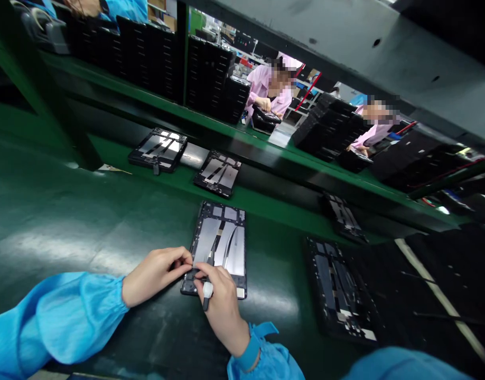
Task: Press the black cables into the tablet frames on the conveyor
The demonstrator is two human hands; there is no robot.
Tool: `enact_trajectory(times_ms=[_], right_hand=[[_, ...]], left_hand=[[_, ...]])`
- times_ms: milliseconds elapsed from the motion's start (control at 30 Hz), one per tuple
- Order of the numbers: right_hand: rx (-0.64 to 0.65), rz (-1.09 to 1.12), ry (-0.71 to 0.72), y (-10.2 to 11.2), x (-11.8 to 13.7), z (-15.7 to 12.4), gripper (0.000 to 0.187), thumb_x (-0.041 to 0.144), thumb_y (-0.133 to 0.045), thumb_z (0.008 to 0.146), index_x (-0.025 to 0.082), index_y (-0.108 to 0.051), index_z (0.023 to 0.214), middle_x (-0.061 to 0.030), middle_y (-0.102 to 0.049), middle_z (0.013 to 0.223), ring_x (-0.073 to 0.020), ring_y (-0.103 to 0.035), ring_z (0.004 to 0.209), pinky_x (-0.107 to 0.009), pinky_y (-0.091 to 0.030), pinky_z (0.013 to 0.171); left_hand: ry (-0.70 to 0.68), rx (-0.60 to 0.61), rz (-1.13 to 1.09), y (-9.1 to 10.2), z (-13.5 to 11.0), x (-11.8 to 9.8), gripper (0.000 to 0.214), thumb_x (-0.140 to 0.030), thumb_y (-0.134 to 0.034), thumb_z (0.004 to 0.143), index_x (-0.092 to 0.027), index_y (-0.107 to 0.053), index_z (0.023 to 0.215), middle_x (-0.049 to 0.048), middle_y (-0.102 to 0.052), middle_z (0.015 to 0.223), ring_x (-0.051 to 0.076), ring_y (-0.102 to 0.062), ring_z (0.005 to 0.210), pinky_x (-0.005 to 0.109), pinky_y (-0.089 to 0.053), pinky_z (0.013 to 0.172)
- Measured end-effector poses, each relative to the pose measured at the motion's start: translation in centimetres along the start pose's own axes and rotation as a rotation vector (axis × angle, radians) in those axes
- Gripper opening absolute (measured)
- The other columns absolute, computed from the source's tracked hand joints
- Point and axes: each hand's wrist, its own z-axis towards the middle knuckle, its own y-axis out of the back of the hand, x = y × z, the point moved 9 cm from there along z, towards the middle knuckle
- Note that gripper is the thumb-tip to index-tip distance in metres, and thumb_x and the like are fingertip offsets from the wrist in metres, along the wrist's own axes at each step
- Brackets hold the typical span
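An opened tablet point(216, 250) lies on the green bench in front of me, its silver inside and dark ribbon cables facing up. At its lower left edge my left hand point(159, 274) is closed in a pinch; anything between the fingertips is too small to make out. My right hand point(222, 306) is over the tablet's lower part, closed round a slim, tweezer-like black tool point(207, 291) with a white wrap near its rear end. The tool's dark front part points away over the silver plate. Both hands' fingertips almost meet, covering part of the tablet's lower left corner.
Two more opened tablets point(159, 149) point(217, 174) lie behind. To the right are another opened tablet point(337, 290), one farther back point(343, 216), and a dark stack point(425, 285). A green shelf point(266, 142) holds tall black stacks point(208, 74). Co-workers point(262, 84) sit beyond; a green post point(64, 105) rises left.
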Motion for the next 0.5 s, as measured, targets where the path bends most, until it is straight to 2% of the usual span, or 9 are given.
enact_trajectory(times_ms=[133,300,400,500], right_hand=[[0.027,-0.010,0.023,-0.4,0.4,0.1,0.046,-0.003,-0.055,0.088,0.023,-0.063,0.125,-0.0039,-0.072,0.089,-0.0241,-0.067,0.081,-0.036,-0.054,0.074],[0.023,0.051,0.015,-0.3,0.0,-0.5,0.067,-0.011,-0.044,0.078,0.023,-0.055,0.135,-0.0035,-0.070,0.094,-0.0229,-0.066,0.086,-0.036,-0.054,0.081],[0.015,0.051,0.003,-0.3,-0.4,-0.7,0.064,-0.008,-0.048,0.083,0.024,-0.053,0.139,-0.0048,-0.070,0.099,-0.0231,-0.067,0.091,-0.034,-0.056,0.083],[0.006,-0.035,0.037,-0.4,-0.1,-0.8,0.052,-0.002,-0.051,0.091,0.022,-0.056,0.137,-0.0065,-0.072,0.098,-0.0240,-0.068,0.088,-0.035,-0.056,0.079]], left_hand=[[0.018,-0.075,-0.015,-0.4,-1.2,0.5,0.026,-0.038,-0.045,0.100,-0.022,-0.065,0.094,-0.0021,-0.067,0.079,0.012,-0.060,0.065,0.020,-0.044,0.060],[-0.044,-0.080,0.009,-0.9,-1.6,0.0,0.024,-0.034,-0.045,0.102,-0.023,-0.065,0.095,-0.0017,-0.068,0.082,0.013,-0.062,0.070,0.021,-0.046,0.064],[-0.064,-0.108,0.006,-0.8,-1.7,0.0,0.024,-0.034,-0.047,0.103,-0.022,-0.066,0.096,-0.0016,-0.069,0.082,0.013,-0.063,0.070,0.020,-0.047,0.064],[-0.092,-0.130,0.024,-0.9,-1.8,0.0,0.023,-0.033,-0.047,0.103,-0.023,-0.067,0.097,-0.0021,-0.069,0.082,0.013,-0.064,0.071,0.020,-0.047,0.065]])
